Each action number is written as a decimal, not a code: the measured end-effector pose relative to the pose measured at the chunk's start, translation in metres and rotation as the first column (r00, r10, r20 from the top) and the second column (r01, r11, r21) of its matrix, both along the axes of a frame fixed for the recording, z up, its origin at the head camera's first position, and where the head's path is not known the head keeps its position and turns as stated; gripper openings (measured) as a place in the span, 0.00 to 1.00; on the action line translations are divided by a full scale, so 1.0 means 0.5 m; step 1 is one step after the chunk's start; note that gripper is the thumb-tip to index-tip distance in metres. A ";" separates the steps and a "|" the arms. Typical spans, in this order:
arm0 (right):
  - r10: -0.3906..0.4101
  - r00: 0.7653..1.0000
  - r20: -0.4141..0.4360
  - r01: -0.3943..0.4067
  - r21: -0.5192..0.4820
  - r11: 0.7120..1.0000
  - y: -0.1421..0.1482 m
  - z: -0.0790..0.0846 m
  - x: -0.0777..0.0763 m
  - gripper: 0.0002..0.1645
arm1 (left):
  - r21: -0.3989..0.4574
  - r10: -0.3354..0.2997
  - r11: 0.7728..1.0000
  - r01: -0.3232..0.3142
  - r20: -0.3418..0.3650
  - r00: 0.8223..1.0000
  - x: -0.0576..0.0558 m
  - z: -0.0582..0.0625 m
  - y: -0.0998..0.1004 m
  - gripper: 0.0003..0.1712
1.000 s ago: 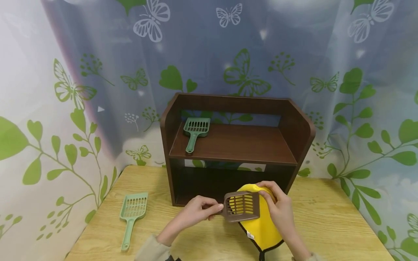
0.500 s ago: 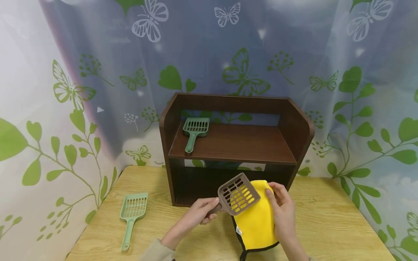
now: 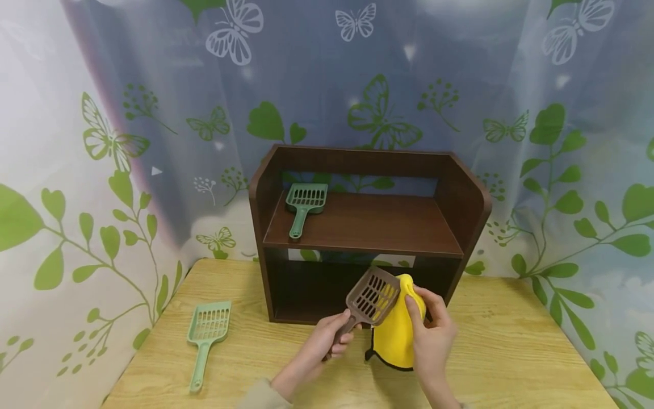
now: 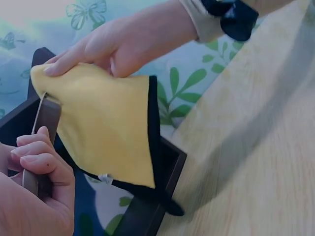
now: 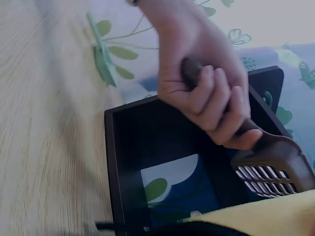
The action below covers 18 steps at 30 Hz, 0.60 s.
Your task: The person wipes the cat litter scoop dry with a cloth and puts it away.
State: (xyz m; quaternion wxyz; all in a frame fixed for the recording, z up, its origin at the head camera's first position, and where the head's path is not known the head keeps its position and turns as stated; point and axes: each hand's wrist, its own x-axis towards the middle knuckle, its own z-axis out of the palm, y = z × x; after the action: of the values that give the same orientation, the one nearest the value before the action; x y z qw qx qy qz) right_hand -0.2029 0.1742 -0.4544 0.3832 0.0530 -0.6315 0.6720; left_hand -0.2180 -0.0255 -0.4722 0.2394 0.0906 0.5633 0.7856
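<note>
My left hand [image 3: 327, 338] grips the handle of a brown slotted litter scoop [image 3: 372, 296], its head tilted up toward the shelf. Beside it, my right hand [image 3: 434, 335] pinches the top of a yellow cloth [image 3: 395, 338] with black edging and a black loop. The cloth hangs down behind the scoop's right side and shows through some slots. In the left wrist view, the scoop's edge meets the cloth [image 4: 106, 123] near its upper end. Fingers wrap round the scoop handle in the right wrist view, where only a strip of cloth [image 5: 266, 216] shows.
A dark brown two-tier shelf [image 3: 357, 250] stands behind the hands. One green litter scoop [image 3: 301, 218] lies at the left of its upper tier. Another, lighter green scoop [image 3: 202, 358] lies on the wooden table [image 3: 153, 375] at the left. A leaf-patterned curtain [image 3: 317, 68] surrounds the table.
The scoop's head has swung from sideways to pointing up and right. The cloth has been lifted and its top bunched in my right hand; its lower end has risen.
</note>
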 end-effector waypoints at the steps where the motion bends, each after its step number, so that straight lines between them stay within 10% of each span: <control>1: -0.017 1.000 -0.018 0.017 0.028 0.999 -0.003 -0.003 0.000 0.13 | 0.013 0.001 1.000 -0.001 0.010 1.000 0.002 0.000 0.003 0.21; 18: 0.063 0.950 -0.306 0.054 0.358 0.932 -0.065 -0.062 0.033 0.26 | 0.105 0.020 0.994 -0.030 0.091 0.996 0.002 0.005 0.014 0.20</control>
State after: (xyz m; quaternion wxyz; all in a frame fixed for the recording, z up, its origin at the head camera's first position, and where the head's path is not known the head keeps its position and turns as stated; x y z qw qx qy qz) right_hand -0.1866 0.1417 -0.4851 0.4603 0.2296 -0.6757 0.5281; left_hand -0.2172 -0.0183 -0.4699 0.2494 0.0608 0.5107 0.8206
